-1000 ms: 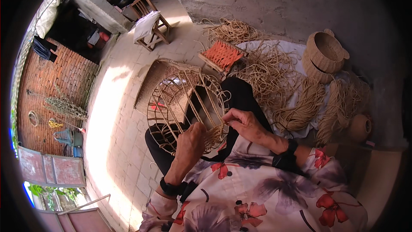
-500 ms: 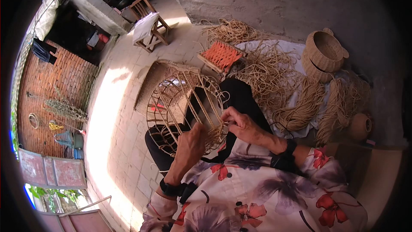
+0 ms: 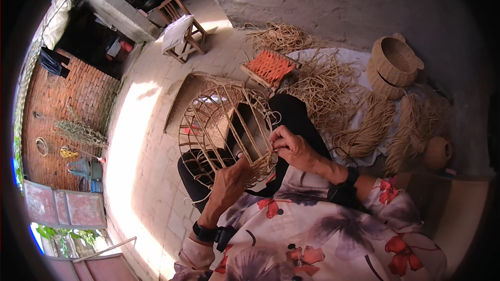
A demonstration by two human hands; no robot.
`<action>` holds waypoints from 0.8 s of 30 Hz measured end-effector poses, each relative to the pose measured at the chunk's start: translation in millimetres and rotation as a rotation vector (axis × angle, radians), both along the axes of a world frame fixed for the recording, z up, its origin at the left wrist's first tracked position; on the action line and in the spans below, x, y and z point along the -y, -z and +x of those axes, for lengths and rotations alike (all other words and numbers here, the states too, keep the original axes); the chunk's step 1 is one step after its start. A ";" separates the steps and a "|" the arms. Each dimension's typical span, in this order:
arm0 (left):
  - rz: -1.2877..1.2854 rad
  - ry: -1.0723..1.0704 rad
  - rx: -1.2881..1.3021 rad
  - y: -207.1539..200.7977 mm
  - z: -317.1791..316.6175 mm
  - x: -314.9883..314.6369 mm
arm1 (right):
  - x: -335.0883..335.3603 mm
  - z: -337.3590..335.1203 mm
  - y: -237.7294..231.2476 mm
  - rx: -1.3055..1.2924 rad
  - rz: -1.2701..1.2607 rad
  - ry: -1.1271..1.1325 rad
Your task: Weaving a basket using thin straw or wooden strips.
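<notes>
A person in a floral-print blouse (image 3: 323, 239) sits over an open, round basket frame of pale woven cane (image 3: 224, 125) that rests on the lap, against black trousers (image 3: 297, 119). The left hand (image 3: 229, 184), a black band on its wrist, is closed around the near rim of the frame, gripping it from below. The right hand (image 3: 291, 145), also with a dark wristband, is pinched shut on a thin cane strand (image 3: 263, 143) at the frame's right edge, fingertips touching the weave.

Just beyond the frame, a flat woven mat (image 3: 182, 101) lies on the sunlit paved floor (image 3: 140, 140). To the right, loose bundles of pale straw-coloured cane fibre (image 3: 333, 88) spread over a white cloth (image 3: 307, 54), with coiled hanks (image 3: 370, 130) beside them. A small orange woven stool seat (image 3: 270, 66) sits near the top of the frame. A finished round wicker basket with small ears (image 3: 393, 65) stands at the far right, and a small rounded wicker pot (image 3: 436, 152) lies nearer, by the wall.

Farther off, a wooden chair draped with a white cloth (image 3: 179, 34) stands near a low concrete ledge (image 3: 117, 10). A red brick wall (image 3: 62, 109) curves along the left.
</notes>
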State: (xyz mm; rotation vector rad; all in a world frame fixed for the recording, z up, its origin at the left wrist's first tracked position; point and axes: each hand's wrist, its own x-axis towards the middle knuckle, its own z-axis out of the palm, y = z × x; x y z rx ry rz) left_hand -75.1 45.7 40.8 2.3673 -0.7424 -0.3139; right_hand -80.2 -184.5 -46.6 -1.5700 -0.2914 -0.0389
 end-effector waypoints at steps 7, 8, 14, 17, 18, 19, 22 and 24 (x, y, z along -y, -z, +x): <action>-0.070 -0.061 0.010 6.9 -1.3 0.0 | -1.1 -11.2 -8.6 -0.022 -0.150 0.217; -0.048 -0.066 0.010 6.8 -1.7 0.3 | 0.6 -13.8 -10.0 -0.059 -0.205 0.208; -0.055 -0.049 0.004 2.7 -3.6 1.9 | -1.9 -15.0 -4.1 0.077 -0.193 0.211; -0.034 -0.056 -0.003 0.7 -3.6 3.3 | -4.4 -8.9 2.6 0.313 -0.276 0.225; -0.033 -0.060 -0.004 -0.1 -2.8 3.7 | -3.5 -8.1 4.3 0.313 -0.292 0.215; -0.048 -0.066 -0.020 -1.0 -2.1 4.3 | -2.4 -7.8 5.2 0.307 -0.303 0.201; -0.005 -0.069 -0.042 -3.4 -1.1 5.0 | 0.9 -10.1 4.6 0.092 -0.199 0.181; -0.002 -0.065 -0.030 -4.2 -1.7 5.0 | 2.5 -12.4 1.6 -0.009 -0.125 0.167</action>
